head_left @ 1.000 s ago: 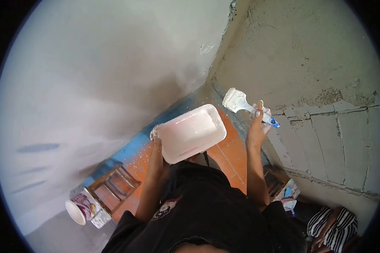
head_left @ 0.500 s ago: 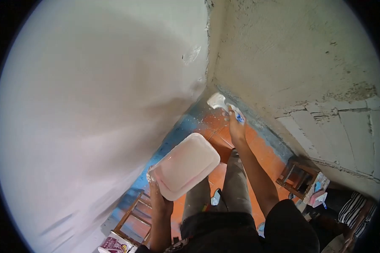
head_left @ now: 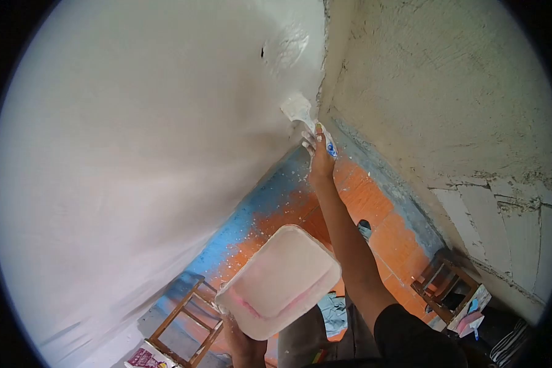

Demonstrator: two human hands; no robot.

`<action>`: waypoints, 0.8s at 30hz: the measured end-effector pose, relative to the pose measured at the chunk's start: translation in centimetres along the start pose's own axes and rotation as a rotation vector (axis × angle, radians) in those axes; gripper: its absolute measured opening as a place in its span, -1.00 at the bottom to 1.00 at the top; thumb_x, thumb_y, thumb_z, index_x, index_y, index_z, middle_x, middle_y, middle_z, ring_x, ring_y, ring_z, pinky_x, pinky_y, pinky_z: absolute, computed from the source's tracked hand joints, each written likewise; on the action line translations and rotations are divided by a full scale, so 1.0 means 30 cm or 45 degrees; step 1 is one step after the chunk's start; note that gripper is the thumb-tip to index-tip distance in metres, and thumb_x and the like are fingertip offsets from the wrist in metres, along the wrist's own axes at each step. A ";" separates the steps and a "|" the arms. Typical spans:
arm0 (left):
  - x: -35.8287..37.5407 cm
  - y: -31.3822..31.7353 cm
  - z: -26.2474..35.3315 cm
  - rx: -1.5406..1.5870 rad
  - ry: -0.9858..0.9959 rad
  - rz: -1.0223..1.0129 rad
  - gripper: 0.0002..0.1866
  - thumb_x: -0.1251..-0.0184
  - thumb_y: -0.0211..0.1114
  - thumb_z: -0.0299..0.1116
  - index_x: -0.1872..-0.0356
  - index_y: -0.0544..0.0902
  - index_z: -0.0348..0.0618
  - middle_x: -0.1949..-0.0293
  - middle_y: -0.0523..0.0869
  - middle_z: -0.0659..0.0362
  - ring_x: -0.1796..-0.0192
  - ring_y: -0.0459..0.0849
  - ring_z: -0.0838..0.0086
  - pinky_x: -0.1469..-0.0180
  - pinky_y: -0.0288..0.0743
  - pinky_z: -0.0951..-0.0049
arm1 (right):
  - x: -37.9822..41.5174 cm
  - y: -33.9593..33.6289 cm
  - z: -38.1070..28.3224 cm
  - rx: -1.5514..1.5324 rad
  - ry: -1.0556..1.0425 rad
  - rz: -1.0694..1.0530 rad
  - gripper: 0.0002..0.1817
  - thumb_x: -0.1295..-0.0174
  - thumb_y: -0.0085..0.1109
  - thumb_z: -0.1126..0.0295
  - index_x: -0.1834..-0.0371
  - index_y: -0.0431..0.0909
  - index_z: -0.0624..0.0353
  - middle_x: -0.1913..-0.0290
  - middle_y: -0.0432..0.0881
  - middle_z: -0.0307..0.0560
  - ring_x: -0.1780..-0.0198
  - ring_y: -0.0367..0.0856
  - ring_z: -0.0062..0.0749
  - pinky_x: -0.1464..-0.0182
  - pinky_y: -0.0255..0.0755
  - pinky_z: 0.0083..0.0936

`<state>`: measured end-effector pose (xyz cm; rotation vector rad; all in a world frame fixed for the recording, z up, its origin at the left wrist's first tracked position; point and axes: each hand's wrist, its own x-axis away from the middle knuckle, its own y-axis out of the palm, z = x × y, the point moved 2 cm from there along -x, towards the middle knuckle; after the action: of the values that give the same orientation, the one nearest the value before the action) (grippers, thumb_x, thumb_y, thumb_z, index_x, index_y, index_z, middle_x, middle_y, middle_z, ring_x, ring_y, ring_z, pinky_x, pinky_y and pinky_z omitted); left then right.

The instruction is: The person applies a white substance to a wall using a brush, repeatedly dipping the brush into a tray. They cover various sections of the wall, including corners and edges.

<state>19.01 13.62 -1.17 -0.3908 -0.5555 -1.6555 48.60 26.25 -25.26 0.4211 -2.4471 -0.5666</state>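
My right hand (head_left: 323, 158) is closed round the handle of a putty knife (head_left: 299, 109), whose wide blade is coated in white paste. White smears cover some of the fingers. The blade overlaps the white wall (head_left: 135, 122) close beside the corner, below a glossy wet patch (head_left: 291, 46) and a small dark hole. Lower down, my left hand (head_left: 245, 343) grips the near left edge of a shallow white tub (head_left: 282, 279), held tilted over my legs. Pink streaks and pale paste show inside it.
A rough plastered wall (head_left: 435, 92) meets the white one at the corner. White specks dot the orange and blue floor (head_left: 300, 208). A wooden stool (head_left: 184, 313) stands at lower left with a printed bucket (head_left: 147, 357); another stool (head_left: 451, 285) at right holds pink and blue items.
My right hand has brought the putty knife up and left, from over the floor corner to the white wall. The tub has shifted lower and right in view.
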 end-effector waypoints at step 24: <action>0.037 -0.203 -0.039 0.225 -0.095 0.014 -0.38 -0.55 -0.07 0.05 -0.38 0.30 -0.25 -0.30 0.44 0.01 -0.34 0.42 0.20 -0.35 0.32 0.13 | -0.050 0.022 -0.073 0.253 -0.371 -0.036 -0.57 -0.42 0.11 0.19 -0.20 0.50 0.28 -0.04 0.64 -0.11 0.02 0.66 -0.41 -0.01 0.47 -0.51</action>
<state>12.90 12.66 -2.37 -0.3264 -0.7483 -1.5722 50.97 26.79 -24.03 0.4826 -2.7946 -0.4219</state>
